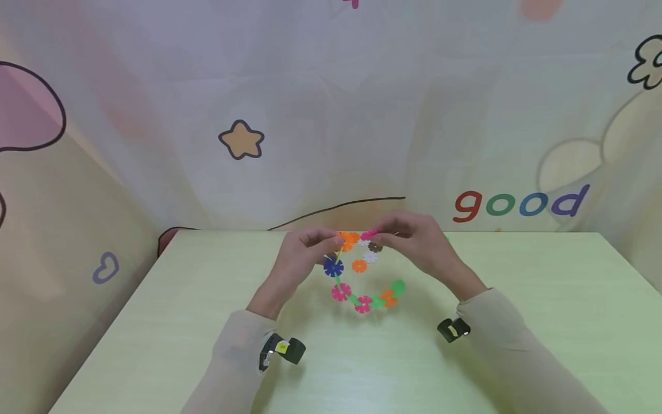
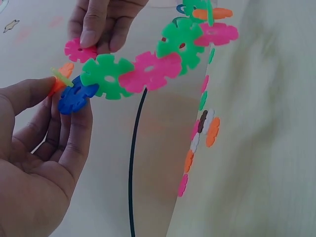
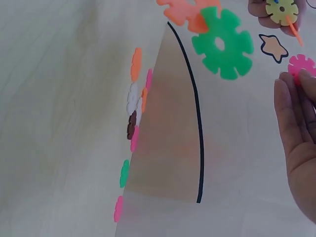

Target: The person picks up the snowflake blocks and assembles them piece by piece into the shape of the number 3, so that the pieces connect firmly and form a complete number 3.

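Observation:
My left hand (image 1: pixel 300 257) pinches one end of a curved chain of interlocking plastic flower discs, held up over the table. At that end sit an orange disc (image 2: pixel 65 79), a yellow disc (image 3: pixel 282 14) and a blue disc (image 2: pixel 74 98). From there the chain runs down through pink (image 1: pixel 341 292), green and orange discs to a free green end disc (image 1: pixel 398 287). Between thumb and fingers, my right hand (image 1: pixel 421 244) holds a single pink disc (image 2: pixel 79 51), close to the orange disc at the left fingertips.
Loose discs lie on the table toward its back edge, among them an orange disc (image 1: pixel 359 266), a white disc (image 1: pixel 369 257) and a brown disc (image 3: pixel 132 125). A printed cloth backdrop (image 1: pixel 331 144) rises behind the pale table (image 1: pixel 181 322).

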The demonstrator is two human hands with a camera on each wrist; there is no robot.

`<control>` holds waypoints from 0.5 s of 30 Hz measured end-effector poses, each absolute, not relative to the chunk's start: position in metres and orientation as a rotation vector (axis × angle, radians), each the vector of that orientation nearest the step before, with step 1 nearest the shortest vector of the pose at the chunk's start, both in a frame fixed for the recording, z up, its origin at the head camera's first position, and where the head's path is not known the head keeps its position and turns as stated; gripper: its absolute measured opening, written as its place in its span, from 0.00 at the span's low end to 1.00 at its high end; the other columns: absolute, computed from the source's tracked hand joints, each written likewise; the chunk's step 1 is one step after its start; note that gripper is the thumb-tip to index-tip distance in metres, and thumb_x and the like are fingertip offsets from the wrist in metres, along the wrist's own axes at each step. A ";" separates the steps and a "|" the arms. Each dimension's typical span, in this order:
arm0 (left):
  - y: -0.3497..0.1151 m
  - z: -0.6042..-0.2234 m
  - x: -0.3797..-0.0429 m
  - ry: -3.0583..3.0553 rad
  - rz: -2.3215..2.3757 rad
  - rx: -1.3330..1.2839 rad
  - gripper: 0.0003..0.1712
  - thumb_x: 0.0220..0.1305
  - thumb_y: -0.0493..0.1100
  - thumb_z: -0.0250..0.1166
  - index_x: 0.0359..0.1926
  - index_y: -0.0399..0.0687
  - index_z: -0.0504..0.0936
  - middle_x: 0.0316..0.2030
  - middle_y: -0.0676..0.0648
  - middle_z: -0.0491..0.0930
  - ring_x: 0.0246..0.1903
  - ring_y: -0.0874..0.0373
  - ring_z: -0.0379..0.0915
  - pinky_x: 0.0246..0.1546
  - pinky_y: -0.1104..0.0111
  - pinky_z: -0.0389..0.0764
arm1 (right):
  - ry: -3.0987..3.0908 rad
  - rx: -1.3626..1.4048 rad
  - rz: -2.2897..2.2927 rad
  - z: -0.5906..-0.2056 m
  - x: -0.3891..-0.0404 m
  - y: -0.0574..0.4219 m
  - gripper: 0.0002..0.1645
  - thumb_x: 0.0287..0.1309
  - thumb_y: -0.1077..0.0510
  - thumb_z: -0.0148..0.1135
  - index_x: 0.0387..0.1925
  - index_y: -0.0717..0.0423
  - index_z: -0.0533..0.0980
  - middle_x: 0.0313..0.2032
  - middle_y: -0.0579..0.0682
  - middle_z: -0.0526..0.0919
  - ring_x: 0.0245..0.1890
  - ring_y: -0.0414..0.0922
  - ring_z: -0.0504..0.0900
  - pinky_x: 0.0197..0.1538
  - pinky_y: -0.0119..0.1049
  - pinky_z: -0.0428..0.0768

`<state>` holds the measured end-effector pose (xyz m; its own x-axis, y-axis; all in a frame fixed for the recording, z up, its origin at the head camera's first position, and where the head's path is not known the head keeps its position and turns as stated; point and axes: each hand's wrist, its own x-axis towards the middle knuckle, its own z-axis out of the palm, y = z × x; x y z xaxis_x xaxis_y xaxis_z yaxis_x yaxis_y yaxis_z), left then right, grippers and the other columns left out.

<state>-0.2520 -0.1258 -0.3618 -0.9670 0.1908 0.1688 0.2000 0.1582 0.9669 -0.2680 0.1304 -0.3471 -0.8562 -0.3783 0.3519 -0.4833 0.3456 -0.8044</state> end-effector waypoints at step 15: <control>-0.120 -0.361 -0.248 -2.426 -1.990 -0.428 0.11 0.73 0.45 0.70 0.47 0.42 0.91 0.41 0.47 0.89 0.37 0.52 0.86 0.45 0.61 0.86 | -2.349 0.854 1.566 -0.351 -0.258 0.124 0.09 0.61 0.69 0.75 0.42 0.57 0.89 0.39 0.48 0.90 0.41 0.53 0.91 0.50 0.36 0.88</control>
